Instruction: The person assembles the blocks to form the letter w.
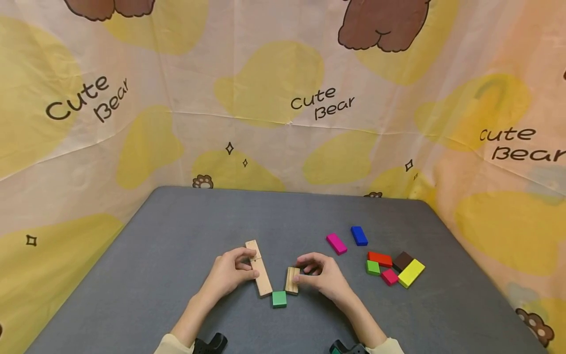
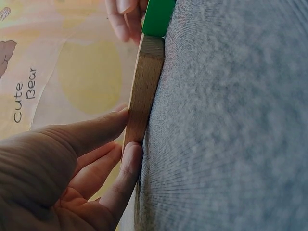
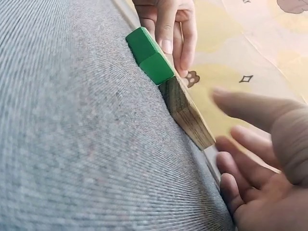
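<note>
Reference: dark-green block [image 1: 279, 299], lying on the grey surface [image 1: 185, 221] before the person.

Two pale wooden blocks [image 1: 260, 266], end to end, run away from its left corner; a striped wooden block [image 1: 292, 280] runs away from its right corner. Both rows touch it, so it appears to bridge their near ends.

Left hand [image 1: 230, 270]: beyond the green block, to its left; thumb and fingers touch the pale pair near the seam, probably to keep both pieces in line. Firm pinch or light contact: cannot tell.

Right hand [image 1: 325, 278]: beyond the green block, to its right; thumb and fingers spread apart beside the striped piece, not gripping, presumably so as not to disturb it.

Well right of the green block: magenta [image 1: 336, 244], blue [image 1: 359, 236] and yellow [image 1: 411, 273] blocks, among others, apparently set aside.
</note>
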Available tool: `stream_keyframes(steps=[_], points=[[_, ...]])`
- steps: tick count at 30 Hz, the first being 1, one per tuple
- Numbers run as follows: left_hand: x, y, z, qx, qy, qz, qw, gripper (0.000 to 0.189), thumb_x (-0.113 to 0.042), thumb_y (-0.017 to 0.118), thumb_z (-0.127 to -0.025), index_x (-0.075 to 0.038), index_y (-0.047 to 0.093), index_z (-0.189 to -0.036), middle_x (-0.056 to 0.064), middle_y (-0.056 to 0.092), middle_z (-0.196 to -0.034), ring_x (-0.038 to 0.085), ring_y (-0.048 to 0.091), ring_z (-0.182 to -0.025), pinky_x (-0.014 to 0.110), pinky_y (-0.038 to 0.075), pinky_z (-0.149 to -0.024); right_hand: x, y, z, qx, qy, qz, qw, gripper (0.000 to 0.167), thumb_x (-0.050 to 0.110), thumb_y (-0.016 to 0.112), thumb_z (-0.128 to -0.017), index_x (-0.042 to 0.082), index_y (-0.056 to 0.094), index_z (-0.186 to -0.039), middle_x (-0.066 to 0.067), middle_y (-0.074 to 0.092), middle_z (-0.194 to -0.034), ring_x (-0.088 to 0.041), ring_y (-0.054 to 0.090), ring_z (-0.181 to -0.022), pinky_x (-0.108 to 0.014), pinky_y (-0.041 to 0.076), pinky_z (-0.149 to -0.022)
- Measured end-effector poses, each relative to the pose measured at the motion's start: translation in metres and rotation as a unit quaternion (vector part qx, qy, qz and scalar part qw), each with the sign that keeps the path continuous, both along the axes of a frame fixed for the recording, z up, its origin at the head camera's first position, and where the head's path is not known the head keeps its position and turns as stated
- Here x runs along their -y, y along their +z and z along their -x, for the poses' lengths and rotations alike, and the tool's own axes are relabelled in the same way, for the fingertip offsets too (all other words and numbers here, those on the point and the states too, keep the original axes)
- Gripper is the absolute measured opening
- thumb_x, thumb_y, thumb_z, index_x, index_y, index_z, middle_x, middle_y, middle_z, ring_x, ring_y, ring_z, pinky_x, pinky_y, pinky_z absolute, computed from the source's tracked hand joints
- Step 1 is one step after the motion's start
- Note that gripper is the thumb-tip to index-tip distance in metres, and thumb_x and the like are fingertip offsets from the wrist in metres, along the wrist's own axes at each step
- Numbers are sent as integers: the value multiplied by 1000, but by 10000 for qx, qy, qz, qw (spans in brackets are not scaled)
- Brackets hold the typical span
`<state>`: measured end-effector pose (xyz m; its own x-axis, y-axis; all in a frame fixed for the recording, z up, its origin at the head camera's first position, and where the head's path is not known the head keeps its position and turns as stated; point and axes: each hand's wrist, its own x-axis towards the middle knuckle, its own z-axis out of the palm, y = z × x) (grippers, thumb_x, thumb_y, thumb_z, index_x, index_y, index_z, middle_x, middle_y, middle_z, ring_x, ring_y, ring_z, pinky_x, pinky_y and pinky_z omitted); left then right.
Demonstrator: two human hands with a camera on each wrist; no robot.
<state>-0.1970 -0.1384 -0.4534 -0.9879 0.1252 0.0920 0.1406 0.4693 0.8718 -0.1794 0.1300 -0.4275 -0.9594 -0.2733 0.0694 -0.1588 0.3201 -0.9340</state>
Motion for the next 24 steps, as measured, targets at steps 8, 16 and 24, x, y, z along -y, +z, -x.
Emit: stream_keyframes(steps=[8, 16, 24], points=[[0, 0, 0, 38, 14, 25, 10000, 47, -8, 87, -74, -7, 70, -117, 6, 70, -111, 11, 67, -78, 33, 52, -67, -34, -4, 16, -581, -1350, 558, 9876, 34, 5, 82, -80, -5, 68, -110, -24, 64, -108, -31, 56, -92, -26, 47, -70], [1, 0, 0, 80, 90, 38, 9999, 47, -8, 87, -74, -8, 70, -117, 5, 70, -110, 10, 67, -78, 33, 52, -66, -69, -30, 40, -526, -2030, 411, 9769, 43, 12, 83, -81, 2, 68, -119, -16, 61, -118, -31, 55, -105, -22, 46, -80], [1, 0, 0, 61, -14, 13, 10000, 47, -10, 87, -74, -8, 70, -118, 6, 70, -112, 11, 67, -80, 33, 52, -67, -72, -36, 49, -294, -2421, 269, 9694, 42, 3, 82, -80, 1, 67, -119, -17, 63, -112, -28, 57, -103, -22, 47, -75]])
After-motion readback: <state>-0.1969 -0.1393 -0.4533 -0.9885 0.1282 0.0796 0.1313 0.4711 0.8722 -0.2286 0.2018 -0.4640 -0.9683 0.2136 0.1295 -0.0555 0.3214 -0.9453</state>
